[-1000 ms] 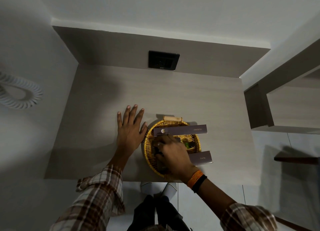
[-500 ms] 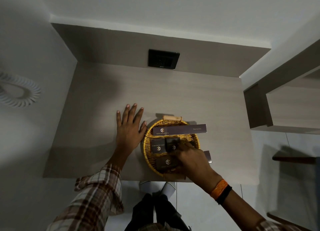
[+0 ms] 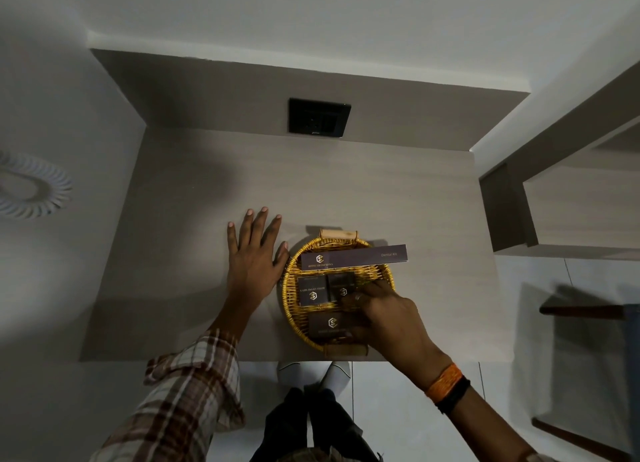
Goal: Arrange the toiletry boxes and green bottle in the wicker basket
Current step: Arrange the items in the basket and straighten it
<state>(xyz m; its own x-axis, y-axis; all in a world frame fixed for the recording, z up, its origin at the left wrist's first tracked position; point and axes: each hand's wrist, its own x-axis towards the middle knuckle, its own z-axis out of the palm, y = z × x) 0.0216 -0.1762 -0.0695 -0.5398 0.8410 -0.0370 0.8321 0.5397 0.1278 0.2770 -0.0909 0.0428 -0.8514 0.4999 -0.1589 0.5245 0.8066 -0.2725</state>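
Note:
A round wicker basket (image 3: 289, 290) sits near the table's front edge. A long dark "Dental Kit" box (image 3: 353, 256) lies across its far rim. Two small dark boxes (image 3: 312, 290) (image 3: 342, 286) lie side by side in the middle. Another dark box (image 3: 329, 324) lies at the front of the basket. My right hand (image 3: 389, 319) covers its right end, thumb on its near edge and fingers curled over its far edge. My left hand (image 3: 254, 264) lies flat on the table, thumb against the basket's left rim. The green bottle is hidden under my right hand.
A black socket plate (image 3: 319, 117) is on the back panel. A white coiled cord (image 3: 33, 184) hangs on the left wall. A side shelf (image 3: 571, 202) stands to the right. The table's front edge (image 3: 207, 360) runs just below the basket.
My right hand moved from the basket's left-middle to its right side, uncovering the two small boxes. The front box's end no longer sticks out past the right rim. My left hand stayed put.

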